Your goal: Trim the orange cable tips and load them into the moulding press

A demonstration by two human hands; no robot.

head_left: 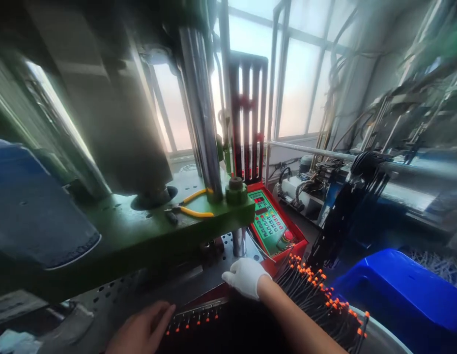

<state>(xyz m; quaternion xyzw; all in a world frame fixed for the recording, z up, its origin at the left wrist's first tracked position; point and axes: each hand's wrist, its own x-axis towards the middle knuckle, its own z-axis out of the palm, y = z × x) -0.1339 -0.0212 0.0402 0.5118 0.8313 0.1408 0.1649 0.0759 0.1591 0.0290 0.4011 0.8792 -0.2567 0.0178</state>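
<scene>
My bare left hand (pixel 142 328) is at the bottom, its fingers closed at the left end of a narrow metal strip (pixel 199 309). A row of several orange-tipped black leads (pixel 198 322) hangs along that strip. My right hand (pixel 246 278), in a white glove, is above the strip's right end, near the press's metal bed (pixel 191 273). Its fingers are curled in; whatever they hold, if anything, is hidden. To the right of my forearm, a thick bunch of orange-tipped black cables (pixel 324 290) stands in a pale round tub (pixel 383 330).
Yellow-handled pliers (pixel 193 212) lie on the green press plate (pixel 128 241), beside a steel column (pixel 202 113). Behind my right hand is a red-framed control panel (pixel 267 221) with a red button. A blue plastic bin (pixel 409 285) stands at right; a blue-grey container (pixel 37 206) at left.
</scene>
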